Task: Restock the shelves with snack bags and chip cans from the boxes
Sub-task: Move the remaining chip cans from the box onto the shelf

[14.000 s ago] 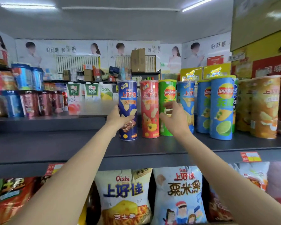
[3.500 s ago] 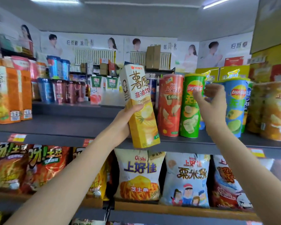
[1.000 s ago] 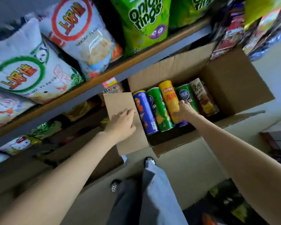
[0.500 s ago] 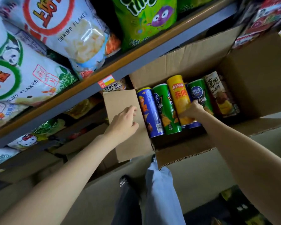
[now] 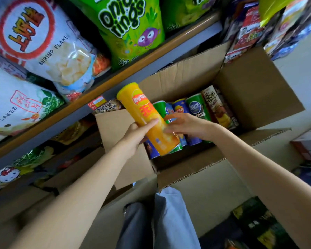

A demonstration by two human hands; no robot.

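Soft, even indoor light, brightest at the upper right, with dim shadow under the shelf [image 5: 97, 97] and inside the cardboard box [image 5: 255, 90]. Wide-angle distortion bends the edges. The snack bags [image 5: 48, 44] show glare and slight blur.

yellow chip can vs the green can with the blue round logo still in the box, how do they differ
The yellow chip can is lifted above the cardboard box, held between the left hand and right hand; the green can lies packed inside among other cans, untouched. The yellow one is orange-yellow with a red logo; the green one is green with a blue round logo. The yellow can shows its full length; the green one is partly hidden. Both are tall cylindrical chip cans.
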